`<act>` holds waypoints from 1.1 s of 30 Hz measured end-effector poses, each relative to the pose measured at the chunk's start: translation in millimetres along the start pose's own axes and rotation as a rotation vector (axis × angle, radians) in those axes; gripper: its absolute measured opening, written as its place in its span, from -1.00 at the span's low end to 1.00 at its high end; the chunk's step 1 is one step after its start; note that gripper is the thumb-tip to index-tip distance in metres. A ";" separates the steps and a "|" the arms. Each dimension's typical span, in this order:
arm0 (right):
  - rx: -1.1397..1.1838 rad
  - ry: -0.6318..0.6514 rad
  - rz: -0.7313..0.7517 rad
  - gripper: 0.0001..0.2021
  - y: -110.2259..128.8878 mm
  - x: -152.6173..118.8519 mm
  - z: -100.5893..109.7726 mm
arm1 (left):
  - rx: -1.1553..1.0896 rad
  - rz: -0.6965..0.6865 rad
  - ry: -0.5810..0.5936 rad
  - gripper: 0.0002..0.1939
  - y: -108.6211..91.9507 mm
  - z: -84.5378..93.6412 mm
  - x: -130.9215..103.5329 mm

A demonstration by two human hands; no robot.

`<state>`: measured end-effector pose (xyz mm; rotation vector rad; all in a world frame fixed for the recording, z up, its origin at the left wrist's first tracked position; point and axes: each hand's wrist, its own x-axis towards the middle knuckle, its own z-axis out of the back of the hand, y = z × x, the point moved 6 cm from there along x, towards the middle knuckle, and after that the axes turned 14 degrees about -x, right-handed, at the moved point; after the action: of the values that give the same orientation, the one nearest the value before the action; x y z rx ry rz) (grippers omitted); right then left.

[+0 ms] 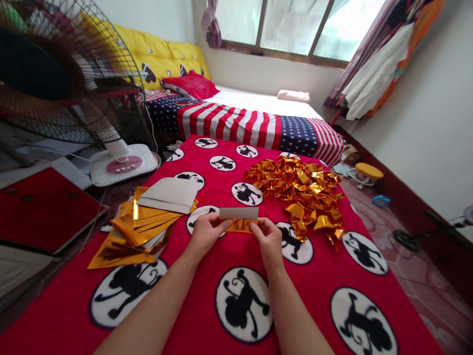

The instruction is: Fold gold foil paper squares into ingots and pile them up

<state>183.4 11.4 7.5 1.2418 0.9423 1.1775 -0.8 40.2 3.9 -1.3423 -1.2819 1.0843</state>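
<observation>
The left hand (207,231) and the right hand (269,239) are both seen bare. Just behind the left hand, a slim wrist (192,253) is shown, followed by a bare left forearm (160,298) whose smooth outline is gradually widened. Behind the right hand, the same tapered shape is repeated in the right forearm (293,310), likewise uncovered. Nails and skin markings cannot be clearly made out.

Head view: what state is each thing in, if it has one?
Sheet: apparently folded, grey and gold showing
Left hand and right hand: both hands pinching the sheet
Left stack: flat sheets, fanned
Right pile: crumpled gold pieces, heaped
Fan: apparently running, blades blurred
Left curtain: bunched up
Window: cannot tell whether shut
</observation>
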 end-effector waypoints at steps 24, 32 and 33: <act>-0.365 -0.215 0.027 -0.79 3.6 -5.3 12.6 | 0.164 -0.066 -0.080 -0.76 -4.0 3.9 -3.8; -0.447 -0.208 0.041 -0.77 0.4 -4.3 12.4 | 0.151 -0.040 -0.056 -0.76 -0.7 4.4 -4.2; -0.443 -0.208 0.041 -0.77 -0.2 -4.3 12.5 | 0.145 -0.040 -0.053 -0.76 -1.4 4.1 -4.0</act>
<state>194.7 4.8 8.6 1.0019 0.4696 1.1841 -5.3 36.4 4.6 -1.1828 -1.2387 1.1686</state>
